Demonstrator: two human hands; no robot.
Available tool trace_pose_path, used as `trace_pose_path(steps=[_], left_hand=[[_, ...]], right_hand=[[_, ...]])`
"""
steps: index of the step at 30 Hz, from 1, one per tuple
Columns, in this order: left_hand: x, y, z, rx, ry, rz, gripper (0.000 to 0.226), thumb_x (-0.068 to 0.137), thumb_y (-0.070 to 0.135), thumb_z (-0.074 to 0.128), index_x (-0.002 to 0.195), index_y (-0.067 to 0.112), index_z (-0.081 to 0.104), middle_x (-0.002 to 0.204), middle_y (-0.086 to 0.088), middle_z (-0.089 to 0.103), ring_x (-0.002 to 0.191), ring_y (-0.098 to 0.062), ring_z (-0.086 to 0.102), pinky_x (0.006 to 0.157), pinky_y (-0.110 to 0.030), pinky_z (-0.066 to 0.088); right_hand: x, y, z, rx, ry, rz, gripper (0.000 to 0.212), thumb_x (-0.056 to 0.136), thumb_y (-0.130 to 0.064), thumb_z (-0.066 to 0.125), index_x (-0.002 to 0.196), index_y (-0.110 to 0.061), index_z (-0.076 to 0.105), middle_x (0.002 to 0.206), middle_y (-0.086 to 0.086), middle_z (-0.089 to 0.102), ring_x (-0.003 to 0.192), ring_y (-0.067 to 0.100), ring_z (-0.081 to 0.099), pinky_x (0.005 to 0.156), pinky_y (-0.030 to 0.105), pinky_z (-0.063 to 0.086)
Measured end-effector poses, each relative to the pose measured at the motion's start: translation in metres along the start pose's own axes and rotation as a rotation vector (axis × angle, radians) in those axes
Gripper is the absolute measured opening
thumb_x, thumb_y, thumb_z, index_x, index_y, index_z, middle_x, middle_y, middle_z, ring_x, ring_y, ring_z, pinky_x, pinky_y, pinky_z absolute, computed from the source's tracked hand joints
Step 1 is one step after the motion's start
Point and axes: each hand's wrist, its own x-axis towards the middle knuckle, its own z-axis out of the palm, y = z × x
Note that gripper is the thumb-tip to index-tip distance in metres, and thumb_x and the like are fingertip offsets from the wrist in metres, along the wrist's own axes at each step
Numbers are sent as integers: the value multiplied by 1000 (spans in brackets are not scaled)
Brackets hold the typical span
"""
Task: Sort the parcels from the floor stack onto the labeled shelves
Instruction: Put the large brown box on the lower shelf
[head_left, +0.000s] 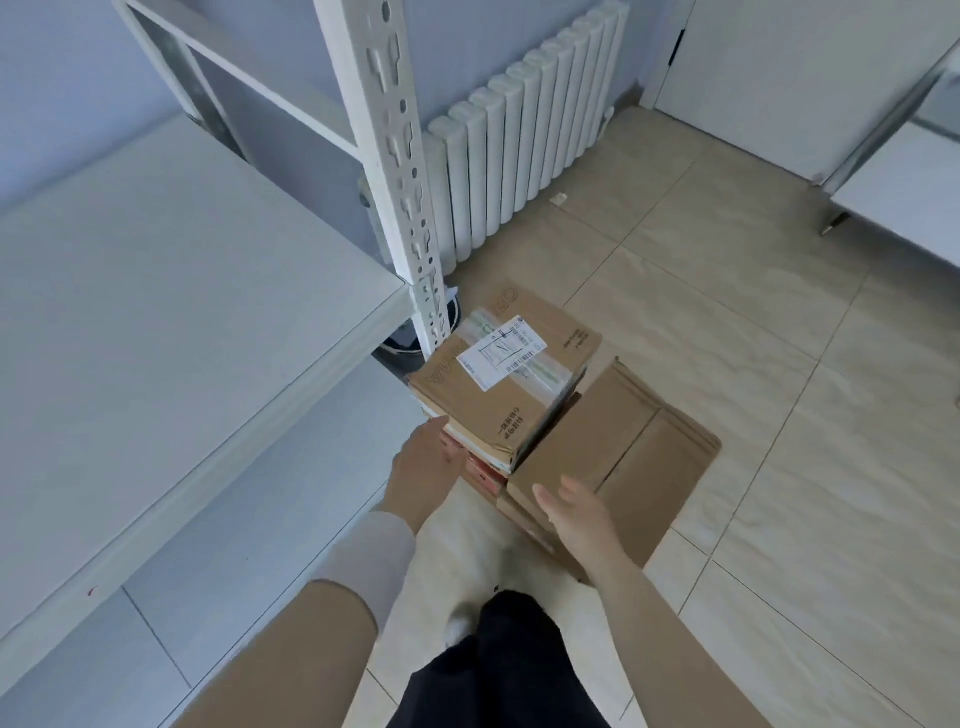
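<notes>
A stack of parcels stands on the tiled floor beside the shelf post. On top lies a brown cardboard box (506, 374) with a white shipping label and clear tape. Under it I see thinner parcels with red and white edges (478, 467). A larger plain brown box (618, 457) sits lower, to the right of the stack. My left hand (426, 462) touches the stack's left side just under the top box, fingers apart. My right hand (571, 512) hovers open over the near corner of the larger box.
A white metal shelf unit (156, 322) fills the left, its slotted post (400, 171) right behind the stack. A white radiator (519, 135) lines the back wall. A white table (904, 197) stands at far right. My legs (498, 665) are below.
</notes>
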Motion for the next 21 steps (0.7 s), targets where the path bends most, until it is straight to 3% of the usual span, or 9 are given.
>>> trace_pose_path(steps=[7,12,15,17,19,21], left_hand=[[95,7,-15,-106,80,-88,51,91,20,54,138,12,37,135,-10,46,127,-28,43,101,-35,35],[146,1,-13,-206,60,-225,69,90,29,56,148,11,21,151,-10,31,136,-27,35,112,-41,30],[167,-5,-10,-269,24,-265,68,91,34,53,148,14,22,152,-6,28,138,-26,32,112,-40,28],[177,-10,-9,-280,3,-273,62,89,37,54,143,14,33,144,-6,39,132,-26,39,104,-37,35],[182,-13,-8,-265,-39,-252,46,87,39,56,125,14,48,120,-4,56,111,-24,52,84,-29,42],[180,-15,-7,-273,-55,-231,40,89,36,57,122,14,50,107,0,57,100,-20,54,78,-26,39]], right_hand=[[85,-27,3,290,3,141,70,89,-42,57,145,-12,29,148,5,38,132,23,43,111,39,36],[128,-32,16,386,25,188,65,88,-38,60,142,-12,36,138,3,51,124,20,51,105,42,43],[145,-33,26,375,74,194,61,85,-44,61,137,-17,45,130,-1,58,117,18,56,101,41,46],[154,-31,31,364,107,210,66,83,-47,61,139,-17,42,132,-1,57,119,19,55,102,41,45],[157,-31,35,399,119,240,64,84,-42,63,139,-16,43,130,0,58,118,19,56,102,41,45],[157,-31,38,449,138,254,55,86,-32,64,135,-14,46,126,3,61,114,20,58,100,40,46]])
